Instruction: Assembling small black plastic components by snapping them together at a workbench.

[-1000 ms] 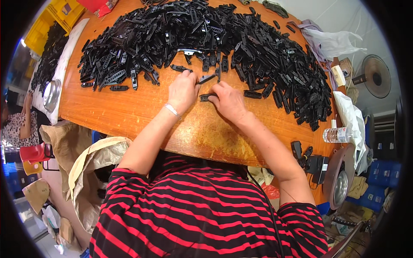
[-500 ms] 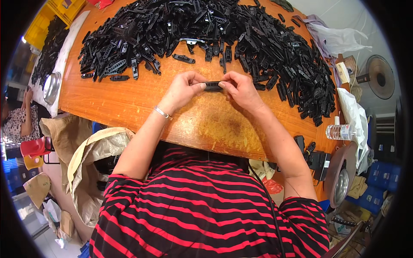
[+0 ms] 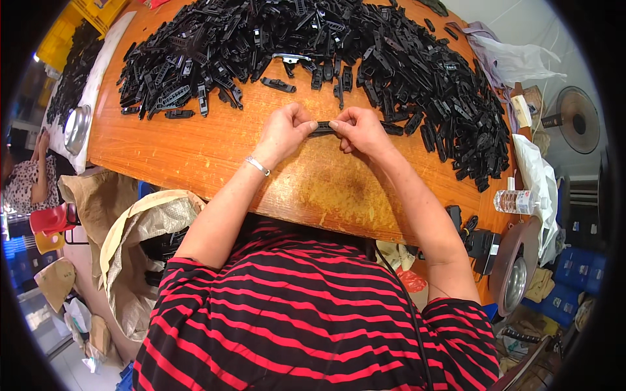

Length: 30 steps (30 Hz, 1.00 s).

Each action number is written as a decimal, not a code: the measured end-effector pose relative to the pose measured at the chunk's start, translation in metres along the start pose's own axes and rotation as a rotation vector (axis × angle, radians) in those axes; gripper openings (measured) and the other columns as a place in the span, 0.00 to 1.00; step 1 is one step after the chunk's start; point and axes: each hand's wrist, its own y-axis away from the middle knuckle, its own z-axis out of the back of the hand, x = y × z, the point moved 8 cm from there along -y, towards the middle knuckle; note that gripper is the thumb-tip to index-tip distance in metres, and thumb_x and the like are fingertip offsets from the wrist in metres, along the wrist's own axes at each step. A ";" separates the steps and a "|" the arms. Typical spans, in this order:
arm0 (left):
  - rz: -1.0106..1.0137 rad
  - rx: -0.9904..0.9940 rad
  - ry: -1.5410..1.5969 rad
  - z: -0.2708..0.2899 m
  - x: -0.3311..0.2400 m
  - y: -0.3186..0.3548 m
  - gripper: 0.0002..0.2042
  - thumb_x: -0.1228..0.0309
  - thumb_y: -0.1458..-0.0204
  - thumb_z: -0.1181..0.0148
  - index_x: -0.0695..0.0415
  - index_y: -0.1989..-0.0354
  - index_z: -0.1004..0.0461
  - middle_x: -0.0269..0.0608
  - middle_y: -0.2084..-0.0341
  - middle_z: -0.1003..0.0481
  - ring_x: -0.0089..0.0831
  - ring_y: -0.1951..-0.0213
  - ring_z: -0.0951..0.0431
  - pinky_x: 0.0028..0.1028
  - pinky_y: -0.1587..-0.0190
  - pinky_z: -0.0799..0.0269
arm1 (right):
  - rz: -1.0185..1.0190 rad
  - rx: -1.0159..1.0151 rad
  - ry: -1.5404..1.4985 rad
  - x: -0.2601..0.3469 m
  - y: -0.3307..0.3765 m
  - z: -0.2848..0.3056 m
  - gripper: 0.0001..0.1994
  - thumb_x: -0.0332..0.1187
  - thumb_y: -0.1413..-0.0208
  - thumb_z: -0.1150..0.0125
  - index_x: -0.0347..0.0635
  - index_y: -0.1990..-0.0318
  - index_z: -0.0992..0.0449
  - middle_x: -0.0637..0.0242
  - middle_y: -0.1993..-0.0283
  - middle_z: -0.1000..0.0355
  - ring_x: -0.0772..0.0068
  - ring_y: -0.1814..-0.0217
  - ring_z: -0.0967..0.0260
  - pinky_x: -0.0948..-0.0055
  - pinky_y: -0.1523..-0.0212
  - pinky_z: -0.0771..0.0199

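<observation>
Just above the middle of the frame, the left hand (image 3: 282,133) and the right hand (image 3: 360,132) meet over a wooden table (image 3: 195,146). Between them they hold a small black plastic part (image 3: 321,128), each hand's fingertips pinched shut on one end of it; it seems to sit just clear of the tabletop, though the view is too small to be sure. A silver bracelet (image 3: 257,165) circles the left wrist. A wide heap of black plastic parts (image 3: 365,52) covers the table across the top of the frame. A brown sack (image 3: 140,228) stands open at lower left.
</observation>
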 end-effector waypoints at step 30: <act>0.013 0.157 -0.273 0.006 -0.011 -0.006 0.15 0.64 0.58 0.27 0.59 0.75 0.28 0.39 0.82 0.27 0.33 0.75 0.26 0.32 0.70 0.31 | 0.377 -0.061 0.345 0.030 -0.001 0.003 0.10 0.28 0.44 0.38 0.35 0.56 0.29 0.68 0.75 0.28 0.80 0.77 0.31 0.76 0.75 0.31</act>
